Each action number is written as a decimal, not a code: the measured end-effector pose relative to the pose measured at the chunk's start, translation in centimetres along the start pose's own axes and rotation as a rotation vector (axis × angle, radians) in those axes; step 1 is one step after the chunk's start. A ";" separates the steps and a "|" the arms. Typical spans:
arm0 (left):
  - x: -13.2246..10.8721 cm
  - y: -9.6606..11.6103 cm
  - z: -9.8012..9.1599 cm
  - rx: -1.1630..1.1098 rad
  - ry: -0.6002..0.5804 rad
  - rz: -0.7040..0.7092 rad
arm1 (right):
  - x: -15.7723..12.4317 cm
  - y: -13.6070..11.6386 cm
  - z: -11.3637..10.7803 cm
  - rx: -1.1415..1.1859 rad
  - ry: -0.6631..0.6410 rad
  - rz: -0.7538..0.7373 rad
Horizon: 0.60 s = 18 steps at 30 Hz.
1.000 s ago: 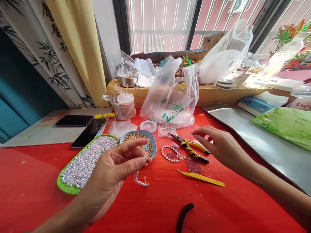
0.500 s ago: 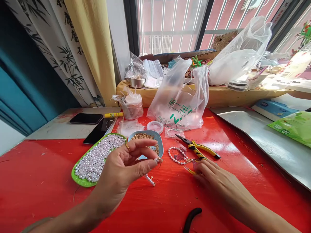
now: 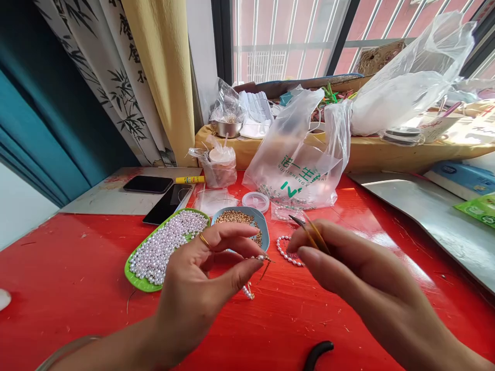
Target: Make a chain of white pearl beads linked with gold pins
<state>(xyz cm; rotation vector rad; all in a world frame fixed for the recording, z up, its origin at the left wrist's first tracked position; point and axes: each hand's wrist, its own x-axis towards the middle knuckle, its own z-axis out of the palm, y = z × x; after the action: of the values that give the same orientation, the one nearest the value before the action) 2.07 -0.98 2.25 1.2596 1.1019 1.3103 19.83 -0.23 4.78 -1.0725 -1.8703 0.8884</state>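
Note:
My left hand [image 3: 216, 273] pinches a beaded pearl strand [image 3: 260, 257] between thumb and index finger; a thin gold chain dangles from its end. Below the fingers, more white pearls with a gold end show, partly hidden by the hand. My right hand [image 3: 348, 268] is raised to the right, closed around yellow tweezers [image 3: 319, 238] whose tips point up and left. Behind it lie the pliers, mostly covered, with their dark nose [image 3: 297, 221] showing. A pearl bracelet [image 3: 285, 253] rests on the table, partly hidden by my right hand.
A green tray [image 3: 141, 282] of pearls and a blue dish [image 3: 264, 226] of gold beads stand behind my left hand. Farther back are a clear round lid [image 3: 256, 202], a plastic bag [image 3: 297, 170] and two phones. A black curved handle [image 3: 319, 353] lies at the front edge.
My right hand has picked the tweezers up from the table and come up and left toward my left hand. My left hand keeps its pinch on the strand. The view has shifted slightly.

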 end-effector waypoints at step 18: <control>0.8 -0.7 -0.1 -0.359 -0.176 -0.279 | 0.6 2.4 2.6 0.180 0.034 -0.046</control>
<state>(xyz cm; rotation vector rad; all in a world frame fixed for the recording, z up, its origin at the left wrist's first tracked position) 2.05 -0.13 1.69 0.8998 0.8375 1.1031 18.16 0.84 1.74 -0.9255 -1.7434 0.9851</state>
